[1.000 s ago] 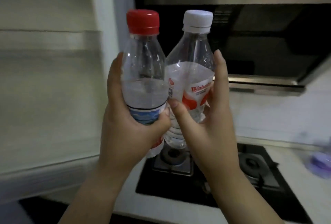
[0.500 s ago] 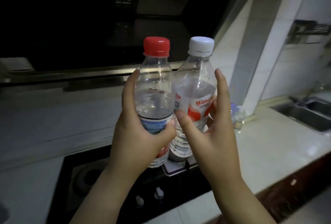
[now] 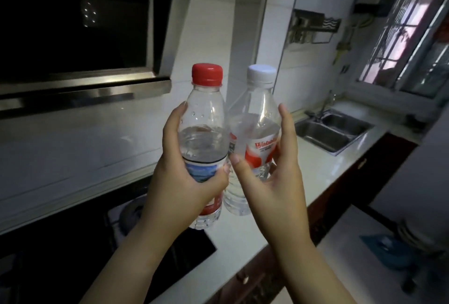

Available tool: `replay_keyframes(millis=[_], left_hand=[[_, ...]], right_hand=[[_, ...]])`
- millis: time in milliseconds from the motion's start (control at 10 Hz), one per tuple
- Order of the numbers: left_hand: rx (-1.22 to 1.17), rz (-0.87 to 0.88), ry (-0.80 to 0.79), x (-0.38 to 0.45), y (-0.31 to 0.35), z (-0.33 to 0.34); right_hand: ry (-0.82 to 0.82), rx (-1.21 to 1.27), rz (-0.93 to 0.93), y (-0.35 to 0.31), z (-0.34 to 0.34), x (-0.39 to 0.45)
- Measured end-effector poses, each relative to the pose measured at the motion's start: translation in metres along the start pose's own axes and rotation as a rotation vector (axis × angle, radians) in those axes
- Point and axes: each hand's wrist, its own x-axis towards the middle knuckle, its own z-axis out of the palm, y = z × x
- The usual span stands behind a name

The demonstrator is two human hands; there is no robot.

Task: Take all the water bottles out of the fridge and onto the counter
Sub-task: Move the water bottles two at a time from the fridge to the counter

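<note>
Clear plastic, two bottles held mid-air at frame centre, both upright and about half full. Left hand (image 3: pixel 192 179) wrapped around the red-capped bottle (image 3: pixel 204 143), thumb across the blue label; right hand (image 3: pixel 272 177) grasping the white-capped bottle (image 3: pixel 257 133) lower down, fingers up its right side. Bottles touch or nearly touch at the shoulders, can't tell which. Neither is on the table (image 3: pixel 323 172) yet.

Risks, judged from this: bottles show droplets, so possibly wet and prone to slipping in the grip. Held this close, they could knock as they come down together and one could tip. Directly below the left hand is the black stove (image 3: pixel 184 250) at lower left, with a burner (image 3: pixel 131 213) just behind; setting down there gives an uneven base and a topple. The white strip of table to the right is safer. Further right, the steel sink (image 3: pixel 332 131); a rolling bottle could drop in. Fridge not in view.
</note>
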Motion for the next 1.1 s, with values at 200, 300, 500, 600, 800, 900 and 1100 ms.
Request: replay_keyframes(millis=[200,300,500,600,800,900,1100], left_hand=[[-0.028,-0.057,0.013,0.017,-0.028,0.092],[-0.026,-0.121,-0.009,0.025,-0.05,0.122],[0.035,-0.267,0.009,0.053,-0.116,0.155],[0.091,-0.349,-0.001,0.07,-0.153,0.164],[0.18,-0.49,-0.011,0.105,-0.223,0.181],[0.218,-0.573,-0.032,0.119,-0.249,0.189],[0.242,-0.694,-0.058,0.129,-0.299,0.204]], right_hand=[[-0.048,-0.003,0.043,0.062,-0.071,0.039],[-0.07,0.017,0.1,0.095,-0.087,0.054],[-0.147,0.019,0.234,0.172,-0.083,0.097],[-0.176,0.017,0.289,0.209,-0.071,0.119],[-0.196,0.002,0.36,0.278,-0.044,0.161],[-0.187,-0.02,0.371,0.309,-0.037,0.172],[-0.264,-0.029,0.404,0.362,-0.026,0.188]])
